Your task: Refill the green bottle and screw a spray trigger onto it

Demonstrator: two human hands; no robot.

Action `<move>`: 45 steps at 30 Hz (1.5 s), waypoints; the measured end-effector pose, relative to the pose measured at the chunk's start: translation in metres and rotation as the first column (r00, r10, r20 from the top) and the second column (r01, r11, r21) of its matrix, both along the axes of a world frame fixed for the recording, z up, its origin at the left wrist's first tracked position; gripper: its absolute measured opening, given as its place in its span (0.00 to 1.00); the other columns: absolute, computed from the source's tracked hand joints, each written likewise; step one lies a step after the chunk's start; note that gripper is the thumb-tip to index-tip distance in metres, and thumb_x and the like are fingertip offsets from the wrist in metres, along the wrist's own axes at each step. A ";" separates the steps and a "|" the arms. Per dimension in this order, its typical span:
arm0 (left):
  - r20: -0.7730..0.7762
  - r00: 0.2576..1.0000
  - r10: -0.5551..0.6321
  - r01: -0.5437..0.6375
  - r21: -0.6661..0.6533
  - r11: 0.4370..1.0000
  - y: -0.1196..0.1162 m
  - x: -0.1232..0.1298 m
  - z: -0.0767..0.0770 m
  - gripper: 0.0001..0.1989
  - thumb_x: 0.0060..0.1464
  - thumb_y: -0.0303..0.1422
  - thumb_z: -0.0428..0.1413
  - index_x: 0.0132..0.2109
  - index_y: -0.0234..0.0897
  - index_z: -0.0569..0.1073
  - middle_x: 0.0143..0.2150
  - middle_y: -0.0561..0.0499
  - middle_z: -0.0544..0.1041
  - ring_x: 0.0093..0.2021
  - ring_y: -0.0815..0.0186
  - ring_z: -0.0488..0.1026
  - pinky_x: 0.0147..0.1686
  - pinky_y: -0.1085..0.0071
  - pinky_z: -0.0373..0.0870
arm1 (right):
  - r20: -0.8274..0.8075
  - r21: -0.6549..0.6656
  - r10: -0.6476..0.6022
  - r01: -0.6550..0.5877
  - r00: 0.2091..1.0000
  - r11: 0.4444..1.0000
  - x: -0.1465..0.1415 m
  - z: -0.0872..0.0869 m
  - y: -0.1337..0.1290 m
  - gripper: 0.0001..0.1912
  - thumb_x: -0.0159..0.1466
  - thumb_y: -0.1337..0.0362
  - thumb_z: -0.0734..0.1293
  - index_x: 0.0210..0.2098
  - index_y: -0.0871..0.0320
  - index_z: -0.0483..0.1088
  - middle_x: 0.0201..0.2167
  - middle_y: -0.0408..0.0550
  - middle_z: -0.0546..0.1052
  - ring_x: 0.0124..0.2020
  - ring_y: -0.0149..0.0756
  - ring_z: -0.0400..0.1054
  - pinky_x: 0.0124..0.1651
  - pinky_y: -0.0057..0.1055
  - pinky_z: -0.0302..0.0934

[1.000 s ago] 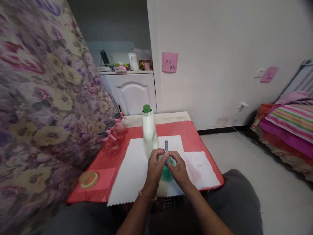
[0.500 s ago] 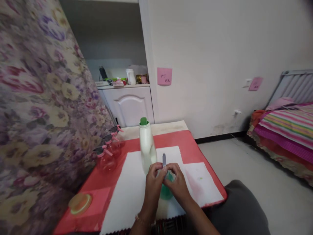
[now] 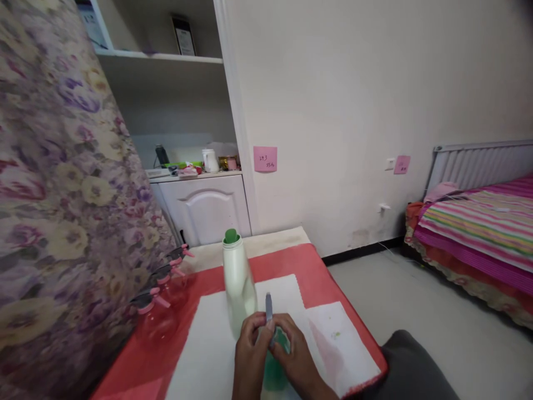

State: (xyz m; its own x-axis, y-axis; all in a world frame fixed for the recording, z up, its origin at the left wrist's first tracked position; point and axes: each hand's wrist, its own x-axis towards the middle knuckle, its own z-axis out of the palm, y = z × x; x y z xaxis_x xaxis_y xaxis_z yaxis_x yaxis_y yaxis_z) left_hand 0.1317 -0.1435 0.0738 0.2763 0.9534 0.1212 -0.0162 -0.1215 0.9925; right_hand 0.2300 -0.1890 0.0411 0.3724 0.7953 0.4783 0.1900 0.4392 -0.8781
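Note:
My left hand point(image 3: 249, 355) and my right hand point(image 3: 296, 358) meet low in the view over a small green bottle point(image 3: 275, 364). Both hands grip its grey spray top point(image 3: 268, 307), whose nozzle sticks up between my fingers. The bottle's lower half is hidden by my hands. Just behind them stands a tall white bottle with a green cap point(image 3: 237, 281), upright on a white cloth point(image 3: 208, 350) that covers a red table point(image 3: 325, 278).
Pink spray bottles point(image 3: 160, 314) stand along the table's left edge against a floral curtain point(image 3: 62, 222). A white paper sheet point(image 3: 341, 344) lies at the right. Beyond are a white cabinet point(image 3: 204, 208), a wall with pink notes point(image 3: 265, 159), and a striped bed point(image 3: 478, 228).
The view has tilted upward, so the table and my hands now sit lower in the picture. My hands stay together on the green bottle's spray top.

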 end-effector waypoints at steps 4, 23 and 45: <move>0.019 1.000 0.008 -0.009 0.023 1.000 -0.003 0.001 -0.001 0.17 0.45 0.46 0.62 0.35 0.37 0.73 0.37 0.47 0.75 0.43 0.55 0.73 0.42 0.64 0.69 | -0.023 -0.052 -0.089 0.087 0.996 0.995 0.000 0.000 -0.002 0.05 0.57 0.66 0.68 0.34 0.53 0.71 0.36 0.45 0.74 0.42 0.42 0.70 0.46 0.37 0.65; 0.043 0.998 0.034 -0.035 0.025 0.999 -0.010 0.002 -0.008 0.15 0.47 0.44 0.60 0.36 0.36 0.74 0.35 0.49 0.76 0.40 0.59 0.73 0.44 0.64 0.68 | 0.027 -0.105 -0.009 0.012 1.000 0.994 0.005 -0.009 -0.009 0.13 0.58 0.67 0.66 0.44 0.54 0.70 0.43 0.46 0.74 0.47 0.40 0.67 0.52 0.35 0.61; -0.130 0.991 0.045 -0.038 0.055 0.998 -0.029 -0.022 -0.077 0.31 0.51 0.44 0.56 0.60 0.38 0.63 0.63 0.41 0.64 0.64 0.51 0.59 0.64 0.52 0.54 | 0.056 -0.316 0.074 -0.053 0.996 0.947 0.016 -0.073 -0.024 0.41 0.47 0.65 0.74 0.59 0.55 0.58 0.57 0.52 0.68 0.58 0.48 0.62 0.61 0.44 0.58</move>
State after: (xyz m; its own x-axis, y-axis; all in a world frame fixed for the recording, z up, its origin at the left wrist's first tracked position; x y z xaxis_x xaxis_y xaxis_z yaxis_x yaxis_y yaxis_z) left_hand 0.1093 -0.1728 -0.0034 0.2534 0.9577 0.1365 0.1193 -0.1709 0.9780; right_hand 0.2455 -0.2125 -0.0315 0.2919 0.9302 0.2223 0.2335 0.1561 -0.9597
